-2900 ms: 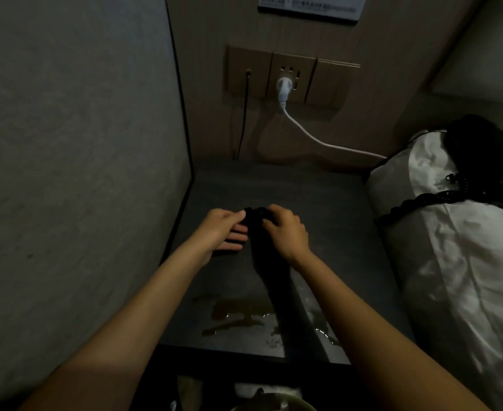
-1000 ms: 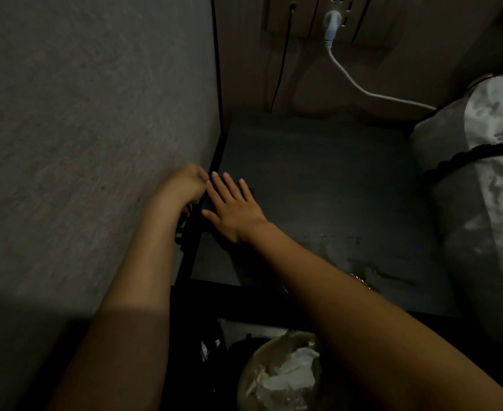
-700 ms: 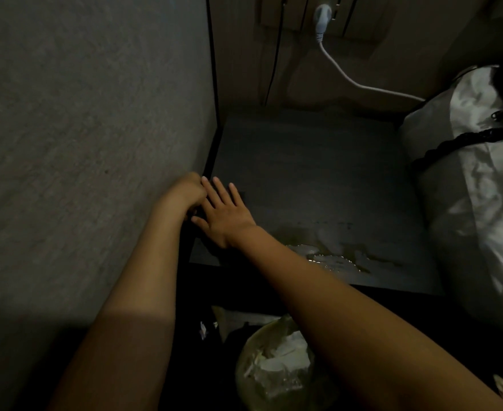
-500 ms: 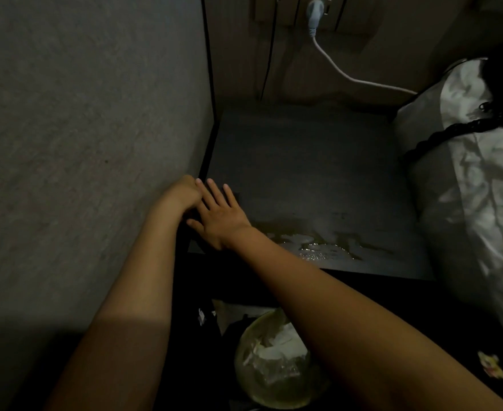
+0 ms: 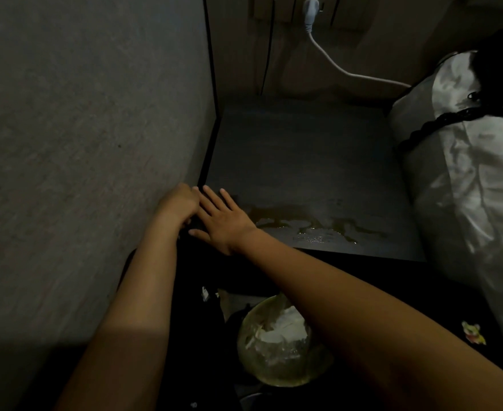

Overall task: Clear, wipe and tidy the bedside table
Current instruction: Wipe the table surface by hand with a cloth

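Note:
The dark bedside table [image 5: 303,155] stands between the wall and the bed. A wet, yellowish spill [image 5: 312,228] shines along its front edge. My right hand [image 5: 223,221] lies flat at the front left corner, fingers straight, pressing on a black cloth [image 5: 198,253] that hangs dark over the table's edge. My left hand [image 5: 179,203] sits right beside it against the wall with its fingers curled down at the table's left edge, apparently gripping the same cloth. Most of the cloth is lost in shadow.
A grey wall [image 5: 81,143] closes the left side. White bedding [image 5: 466,173] with black trim crowds the right. A white cable [image 5: 333,65] and a black cable [image 5: 266,54] hang from the sockets behind. A lined bin [image 5: 282,342] with tissues stands below the table's front.
Both hands carried the black cloth from the table's middle to its front left corner. Over the last second they have crept slightly toward the front edge, my right hand staying flat.

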{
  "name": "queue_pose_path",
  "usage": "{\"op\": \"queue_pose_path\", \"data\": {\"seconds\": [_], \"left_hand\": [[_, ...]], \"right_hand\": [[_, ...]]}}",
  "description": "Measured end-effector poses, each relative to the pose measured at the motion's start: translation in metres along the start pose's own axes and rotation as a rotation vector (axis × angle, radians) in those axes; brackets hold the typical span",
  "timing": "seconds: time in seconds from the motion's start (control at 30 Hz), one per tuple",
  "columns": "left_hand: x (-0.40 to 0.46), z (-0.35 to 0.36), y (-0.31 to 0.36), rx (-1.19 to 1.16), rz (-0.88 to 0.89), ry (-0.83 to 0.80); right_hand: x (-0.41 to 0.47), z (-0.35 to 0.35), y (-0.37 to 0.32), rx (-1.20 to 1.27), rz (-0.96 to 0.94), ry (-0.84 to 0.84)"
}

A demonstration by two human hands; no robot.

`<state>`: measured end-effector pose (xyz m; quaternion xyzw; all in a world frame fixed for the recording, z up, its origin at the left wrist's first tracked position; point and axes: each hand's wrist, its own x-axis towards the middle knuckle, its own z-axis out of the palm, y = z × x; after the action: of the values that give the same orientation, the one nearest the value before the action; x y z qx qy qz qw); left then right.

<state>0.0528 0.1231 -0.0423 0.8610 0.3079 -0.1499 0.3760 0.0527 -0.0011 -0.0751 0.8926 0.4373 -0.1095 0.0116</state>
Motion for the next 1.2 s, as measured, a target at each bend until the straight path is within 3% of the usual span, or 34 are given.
{"op": "queue_pose_path", "data": {"seconds": [0.4,0.6,0.67,0.77,0.87,1.0,1.2], "left_hand": [[-0.004,0.014,-0.002,0.004,0.084,0.19],[-0.007,0.011,-0.007,0.168,0.197,0.355],[-0.007,0.015,-0.006,0.031,0.246,0.318],[-0.013,0.019,0.0,-0.26,0.173,0.159],[-0.015,0.024,0.004,-0.356,0.146,0.081],[-0.019,0.031,0.011,-0.299,0.178,0.038],[-0.033,0.048,0.018,0.01,0.393,0.135]], "right_hand": [[-0.008,-0.004,0.01,-0.076,-0.086,-0.04],[-0.018,-0.003,0.021,-0.113,-0.104,-0.027],[-0.022,-0.003,0.024,-0.121,-0.106,-0.027],[-0.027,-0.004,0.03,-0.132,-0.11,-0.026],[-0.034,-0.002,0.037,-0.133,-0.109,-0.024],[-0.041,0.001,0.044,-0.125,-0.088,-0.027],[-0.054,0.004,0.054,-0.086,-0.082,0.0]]}}
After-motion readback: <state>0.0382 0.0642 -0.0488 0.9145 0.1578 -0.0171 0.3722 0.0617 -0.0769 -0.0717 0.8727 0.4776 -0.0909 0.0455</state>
